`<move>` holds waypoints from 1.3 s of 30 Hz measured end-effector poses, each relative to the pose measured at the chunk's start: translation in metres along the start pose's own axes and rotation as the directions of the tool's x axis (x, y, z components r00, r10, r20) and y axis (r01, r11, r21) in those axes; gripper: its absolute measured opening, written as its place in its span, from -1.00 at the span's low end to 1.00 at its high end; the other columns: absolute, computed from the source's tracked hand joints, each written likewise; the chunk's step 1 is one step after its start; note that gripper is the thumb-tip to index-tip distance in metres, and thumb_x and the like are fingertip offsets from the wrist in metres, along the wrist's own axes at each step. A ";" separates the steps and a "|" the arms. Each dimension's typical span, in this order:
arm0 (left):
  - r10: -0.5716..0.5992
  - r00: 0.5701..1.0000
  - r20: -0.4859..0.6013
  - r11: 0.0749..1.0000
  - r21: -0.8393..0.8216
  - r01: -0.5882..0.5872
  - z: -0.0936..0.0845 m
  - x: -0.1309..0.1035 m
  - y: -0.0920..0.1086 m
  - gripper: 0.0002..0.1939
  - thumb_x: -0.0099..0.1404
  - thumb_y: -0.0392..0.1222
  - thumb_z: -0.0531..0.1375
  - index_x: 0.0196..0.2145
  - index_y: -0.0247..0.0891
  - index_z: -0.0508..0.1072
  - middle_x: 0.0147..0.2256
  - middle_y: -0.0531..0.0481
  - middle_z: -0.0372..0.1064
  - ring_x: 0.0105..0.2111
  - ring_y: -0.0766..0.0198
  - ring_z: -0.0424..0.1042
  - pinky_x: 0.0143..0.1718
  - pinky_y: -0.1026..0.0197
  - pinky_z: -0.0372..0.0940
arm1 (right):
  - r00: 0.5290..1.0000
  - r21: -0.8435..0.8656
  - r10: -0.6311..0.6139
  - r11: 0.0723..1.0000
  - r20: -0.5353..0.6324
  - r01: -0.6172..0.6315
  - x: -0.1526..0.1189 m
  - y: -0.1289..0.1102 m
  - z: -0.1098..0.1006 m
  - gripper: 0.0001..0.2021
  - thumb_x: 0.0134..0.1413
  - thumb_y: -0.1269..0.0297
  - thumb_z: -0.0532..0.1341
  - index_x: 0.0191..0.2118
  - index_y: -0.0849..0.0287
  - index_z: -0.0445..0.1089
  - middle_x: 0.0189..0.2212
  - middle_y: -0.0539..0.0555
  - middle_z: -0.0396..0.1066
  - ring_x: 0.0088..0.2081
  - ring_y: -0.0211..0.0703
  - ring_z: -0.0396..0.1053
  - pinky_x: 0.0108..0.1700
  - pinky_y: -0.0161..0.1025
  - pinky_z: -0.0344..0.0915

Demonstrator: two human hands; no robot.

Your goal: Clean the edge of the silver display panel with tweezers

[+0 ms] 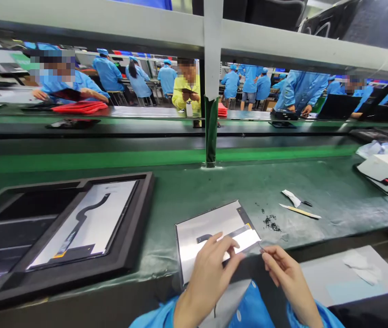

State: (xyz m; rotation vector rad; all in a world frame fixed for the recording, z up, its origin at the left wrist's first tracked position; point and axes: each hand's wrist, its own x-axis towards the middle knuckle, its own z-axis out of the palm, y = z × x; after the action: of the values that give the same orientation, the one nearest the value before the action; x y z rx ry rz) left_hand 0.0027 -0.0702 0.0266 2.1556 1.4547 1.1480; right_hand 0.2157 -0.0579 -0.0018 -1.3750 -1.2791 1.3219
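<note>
Pressed flat, the left hand (210, 269) lies with fingers spread on a silver panel (210, 228) at the near edge of the green bench (214, 187), covering part of its dark ribbon cable. Beside it, the right hand (284, 269) pinches something thin at the panel's white strip (248, 238); what it grips is too small to make out. Left of the panel, a black tray (132, 237) holds a second panel (105, 214), its near end cut off. Farther right lie a pale stick (299, 212), black crumbs (271, 223) and a white box (387, 169).

Open mat (214, 187) between black tray (135, 228) and white box (385, 171).
</note>
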 end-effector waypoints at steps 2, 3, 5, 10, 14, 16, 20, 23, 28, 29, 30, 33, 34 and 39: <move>-0.108 0.991 0.081 0.989 -0.092 0.115 0.015 0.019 0.006 -0.91 0.36 -0.13 0.18 -0.28 -0.17 0.43 -0.39 0.03 0.42 -0.31 0.14 0.46 -0.20 0.07 0.42 | 0.998 -0.058 -0.071 0.996 -0.002 0.070 0.000 0.002 -0.003 -0.52 0.00 -0.23 0.29 -0.32 0.17 0.47 -0.57 -0.02 0.34 -0.58 -0.26 0.23 -0.55 -0.32 0.16; -0.145 0.981 0.126 0.979 -0.127 0.161 0.022 0.027 0.008 -0.92 0.32 -0.15 0.20 -0.27 -0.17 0.45 -0.35 0.01 0.42 -0.26 0.11 0.44 -0.20 0.07 0.39 | 0.994 -0.090 -0.108 0.990 -0.002 0.107 0.000 0.003 -0.005 -0.57 0.06 -0.18 0.27 -0.31 0.16 0.48 -0.52 0.00 0.39 -0.51 -0.21 0.30 -0.48 -0.31 0.23; -0.183 0.963 0.199 0.962 -0.168 0.217 0.032 0.038 0.008 -0.90 0.29 -0.18 0.22 -0.22 -0.17 0.48 -0.29 -0.01 0.43 -0.20 0.09 0.41 -0.17 0.08 0.34 | 0.984 -0.154 -0.176 0.973 0.004 0.174 0.000 0.006 -0.010 -0.65 0.14 -0.09 0.25 -0.28 0.13 0.48 -0.44 0.03 0.46 -0.40 -0.14 0.39 -0.36 -0.30 0.30; -0.194 0.938 0.288 0.947 -0.195 0.256 0.047 0.049 0.007 -0.85 0.34 -0.18 0.16 -0.35 -0.18 0.51 -0.35 0.04 0.46 -0.27 0.20 0.41 -0.24 0.21 0.30 | 0.957 -0.280 -0.288 0.917 0.024 0.283 0.002 0.012 -0.019 -0.73 0.21 0.01 0.20 -0.24 0.11 0.47 -0.39 0.03 0.50 -0.36 -0.12 0.44 -0.33 -0.33 0.33; -0.219 0.936 0.275 0.947 -0.174 0.272 0.058 0.055 0.010 -0.83 0.32 -0.22 0.18 -0.44 -0.23 0.47 -0.41 0.06 0.45 -0.36 0.27 0.42 -0.33 0.29 0.28 | 0.932 -0.324 -0.362 0.884 -0.017 0.338 0.003 0.016 -0.021 -0.75 0.23 0.04 0.19 -0.28 0.10 0.47 -0.40 0.03 0.50 -0.36 -0.13 0.46 -0.33 -0.34 0.35; -0.234 0.948 0.218 0.955 -0.134 0.266 0.062 0.060 0.011 -0.82 0.33 -0.26 0.15 -0.44 -0.23 0.45 -0.41 0.05 0.44 -0.34 0.25 0.41 -0.31 0.27 0.27 | 0.923 -0.330 -0.380 0.880 -0.058 0.342 0.003 0.020 -0.024 -0.74 0.23 0.03 0.18 -0.30 0.10 0.46 -0.41 0.03 0.49 -0.37 -0.13 0.47 -0.33 -0.35 0.36; -0.206 0.975 0.089 0.978 -0.018 0.208 0.067 0.075 0.010 -0.78 0.41 -0.28 0.07 -0.39 -0.22 0.43 -0.36 0.01 0.44 -0.25 0.18 0.38 -0.18 0.14 0.23 | 0.929 -0.338 -0.330 0.905 -0.170 0.260 -0.001 0.034 -0.034 -0.67 0.17 -0.06 0.20 -0.32 0.12 0.46 -0.45 0.05 0.50 -0.43 -0.12 0.47 -0.38 -0.33 0.36; -0.102 0.990 0.098 0.993 0.065 0.096 0.073 0.088 0.012 -0.81 0.39 -0.32 0.11 -0.37 -0.20 0.46 -0.34 0.00 0.47 -0.21 0.14 0.36 -0.12 0.06 0.18 | 0.937 -0.294 -0.270 0.935 -0.224 0.199 -0.006 0.044 -0.039 -0.61 0.13 -0.12 0.21 -0.29 0.15 0.46 -0.48 0.06 0.50 -0.44 -0.10 0.47 -0.42 -0.32 0.37; 0.030 0.984 0.175 0.983 0.173 -0.061 0.085 0.100 0.016 -0.83 0.30 -0.46 0.16 -0.35 -0.21 0.40 -0.34 0.01 0.46 -0.21 0.13 0.37 -0.06 0.00 0.16 | 0.943 -0.212 -0.218 0.963 -0.253 0.166 -0.013 0.051 -0.041 -0.60 0.11 -0.13 0.22 -0.27 0.16 0.47 -0.46 0.08 0.51 -0.42 -0.08 0.48 -0.39 -0.31 0.39; 0.044 0.982 0.185 0.979 0.190 -0.080 0.085 0.100 0.016 -0.81 0.27 -0.49 0.15 -0.30 -0.22 0.39 -0.31 0.00 0.47 -0.19 0.13 0.38 -0.05 0.00 0.17 | 0.943 -0.202 -0.211 0.966 -0.257 0.161 -0.014 0.051 -0.041 -0.60 0.10 -0.13 0.23 -0.27 0.16 0.47 -0.46 0.08 0.52 -0.41 -0.07 0.48 -0.38 -0.30 0.40; 0.057 0.979 0.195 0.974 0.203 -0.097 0.084 0.100 0.016 -0.78 0.25 -0.52 0.15 -0.24 -0.22 0.38 -0.27 -0.01 0.48 -0.16 0.13 0.39 -0.05 0.00 0.18 | 0.943 -0.193 -0.204 0.969 -0.261 0.156 -0.015 0.051 -0.041 -0.60 0.10 -0.13 0.23 -0.28 0.16 0.47 -0.46 0.08 0.52 -0.41 -0.07 0.48 -0.38 -0.30 0.40; 0.080 0.975 0.208 0.962 0.239 -0.130 0.077 0.098 0.015 -0.79 0.29 -0.46 0.17 -0.18 -0.22 0.37 -0.20 -0.06 0.49 -0.12 0.11 0.41 -0.05 0.00 0.22 | 0.944 -0.178 -0.188 0.974 -0.270 0.143 -0.017 0.050 -0.039 -0.59 0.08 -0.15 0.24 -0.28 0.16 0.47 -0.46 0.08 0.51 -0.41 -0.07 0.48 -0.38 -0.29 0.40; 0.083 0.975 0.207 0.958 0.251 -0.135 0.074 0.097 0.014 -0.85 0.32 -0.41 0.17 -0.21 -0.21 0.38 -0.21 -0.06 0.49 -0.13 0.11 0.42 -0.04 -0.02 0.22 | 0.947 -0.174 -0.183 0.975 -0.265 0.140 -0.017 0.049 -0.037 -0.58 0.08 -0.15 0.23 -0.27 0.16 0.47 -0.45 0.08 0.52 -0.41 -0.07 0.48 -0.38 -0.29 0.40; 0.092 0.978 0.189 0.943 0.299 -0.146 0.057 0.088 0.013 -0.65 0.34 -0.44 0.12 0.03 -0.16 0.38 -0.01 -0.10 0.48 0.11 0.00 0.33 0.13 -0.19 0.14 | 0.965 -0.144 -0.158 0.981 -0.209 0.129 -0.016 0.042 -0.022 -0.58 0.08 -0.15 0.23 -0.28 0.16 0.48 -0.44 0.09 0.53 -0.40 -0.06 0.49 -0.36 -0.29 0.42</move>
State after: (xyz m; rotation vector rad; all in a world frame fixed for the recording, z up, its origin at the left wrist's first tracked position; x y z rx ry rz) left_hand 0.0688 0.0117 0.0380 2.5159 1.5290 0.7822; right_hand 0.2442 -0.0784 -0.0379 -1.4440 -1.3034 0.9736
